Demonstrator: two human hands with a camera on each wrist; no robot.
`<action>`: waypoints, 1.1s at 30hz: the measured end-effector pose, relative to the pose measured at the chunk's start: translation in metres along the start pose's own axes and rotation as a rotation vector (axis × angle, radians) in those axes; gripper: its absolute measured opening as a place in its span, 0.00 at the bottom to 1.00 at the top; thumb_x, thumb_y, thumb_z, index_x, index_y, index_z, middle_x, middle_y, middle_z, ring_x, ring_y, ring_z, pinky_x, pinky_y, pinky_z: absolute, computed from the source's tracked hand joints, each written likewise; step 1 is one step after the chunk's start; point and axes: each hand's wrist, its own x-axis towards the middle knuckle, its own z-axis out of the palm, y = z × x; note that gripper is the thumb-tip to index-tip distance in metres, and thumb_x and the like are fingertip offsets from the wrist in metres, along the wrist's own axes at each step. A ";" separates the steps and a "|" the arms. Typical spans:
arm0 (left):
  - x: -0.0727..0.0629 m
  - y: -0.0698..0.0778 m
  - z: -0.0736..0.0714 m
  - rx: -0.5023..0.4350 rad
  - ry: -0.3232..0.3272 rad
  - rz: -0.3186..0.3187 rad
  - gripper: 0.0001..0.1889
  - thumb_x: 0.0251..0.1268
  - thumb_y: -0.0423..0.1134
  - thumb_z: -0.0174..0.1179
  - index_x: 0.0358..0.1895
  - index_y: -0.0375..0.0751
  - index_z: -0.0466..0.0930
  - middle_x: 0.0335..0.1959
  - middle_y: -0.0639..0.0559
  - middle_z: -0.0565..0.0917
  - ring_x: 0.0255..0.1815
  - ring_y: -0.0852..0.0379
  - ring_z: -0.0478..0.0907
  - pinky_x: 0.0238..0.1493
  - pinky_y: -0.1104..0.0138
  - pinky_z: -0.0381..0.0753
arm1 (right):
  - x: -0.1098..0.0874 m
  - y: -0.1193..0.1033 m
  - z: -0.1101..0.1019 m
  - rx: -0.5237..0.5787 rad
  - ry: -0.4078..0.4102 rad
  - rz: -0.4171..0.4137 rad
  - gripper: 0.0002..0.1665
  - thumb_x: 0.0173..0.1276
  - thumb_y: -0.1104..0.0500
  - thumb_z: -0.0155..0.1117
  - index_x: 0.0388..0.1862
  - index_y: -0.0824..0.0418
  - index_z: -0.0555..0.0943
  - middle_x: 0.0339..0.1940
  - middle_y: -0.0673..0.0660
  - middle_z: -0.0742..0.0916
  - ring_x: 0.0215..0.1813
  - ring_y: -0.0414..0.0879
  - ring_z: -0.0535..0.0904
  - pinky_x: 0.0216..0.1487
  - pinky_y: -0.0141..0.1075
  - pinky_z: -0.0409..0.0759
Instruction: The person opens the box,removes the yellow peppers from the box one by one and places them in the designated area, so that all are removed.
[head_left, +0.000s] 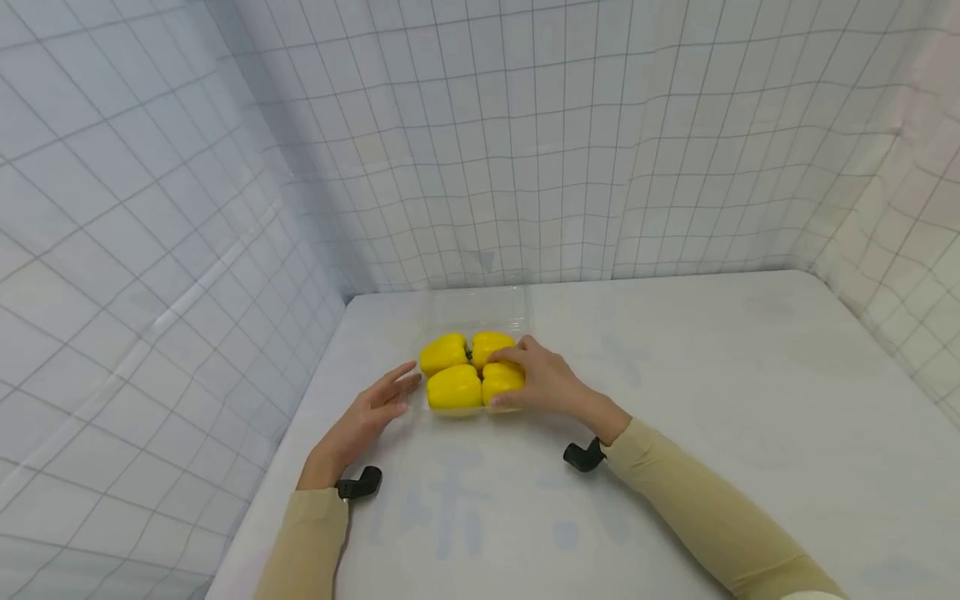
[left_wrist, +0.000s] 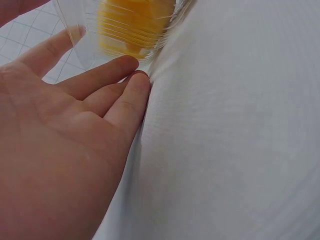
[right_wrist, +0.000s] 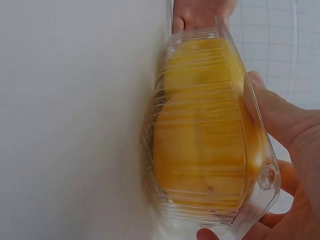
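Observation:
Several yellow bell peppers sit in two rows in a clear plastic clamshell box (right_wrist: 200, 125), its lid (head_left: 476, 308) raised at the back. My right hand (head_left: 546, 377) reaches over the box's right side and holds the near right bell pepper (head_left: 501, 382), thumb on the near side and fingers on the far side. In the right wrist view the thumb (right_wrist: 270, 102) comes over the rim. My left hand (head_left: 367, 417) lies open at the box's left wall, fingers extended and holding nothing. Nearest it are the near left bell pepper (head_left: 453, 388) and the far left one (head_left: 444, 354).
The box stands on a white-covered table (head_left: 675, 358). Behind it hangs a white grid-patterned curtain (head_left: 510, 167), with another grid sheet (head_left: 150, 275) along the left side. Each wrist carries a small black camera mount (head_left: 585, 456).

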 end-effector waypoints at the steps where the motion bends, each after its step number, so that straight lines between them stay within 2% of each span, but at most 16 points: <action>1: 0.001 0.000 -0.001 -0.001 0.000 -0.001 0.33 0.79 0.35 0.50 0.81 0.58 0.53 0.79 0.47 0.59 0.81 0.46 0.48 0.74 0.39 0.42 | 0.000 0.000 0.000 -0.002 0.006 0.002 0.42 0.51 0.32 0.78 0.65 0.40 0.79 0.43 0.50 0.72 0.39 0.47 0.72 0.39 0.39 0.70; 11: 0.000 0.001 0.000 -0.015 0.001 -0.016 0.33 0.78 0.36 0.51 0.81 0.57 0.53 0.79 0.48 0.58 0.80 0.47 0.49 0.75 0.43 0.44 | 0.001 0.002 0.002 -0.015 0.008 -0.017 0.43 0.53 0.31 0.76 0.66 0.44 0.79 0.43 0.50 0.70 0.38 0.47 0.72 0.38 0.38 0.71; 20: -0.001 0.003 0.000 -0.011 -0.005 -0.009 0.33 0.79 0.36 0.51 0.81 0.57 0.53 0.79 0.46 0.58 0.81 0.45 0.48 0.75 0.41 0.42 | 0.001 0.002 0.003 -0.024 0.074 -0.097 0.41 0.55 0.30 0.74 0.62 0.49 0.81 0.42 0.49 0.71 0.36 0.45 0.71 0.36 0.36 0.71; 33: 0.001 0.001 0.000 -0.018 -0.005 -0.011 0.33 0.79 0.35 0.50 0.81 0.56 0.53 0.79 0.45 0.58 0.80 0.44 0.48 0.75 0.40 0.41 | 0.001 0.005 0.006 0.019 0.109 -0.118 0.39 0.54 0.31 0.75 0.60 0.49 0.82 0.44 0.48 0.72 0.39 0.44 0.72 0.40 0.37 0.73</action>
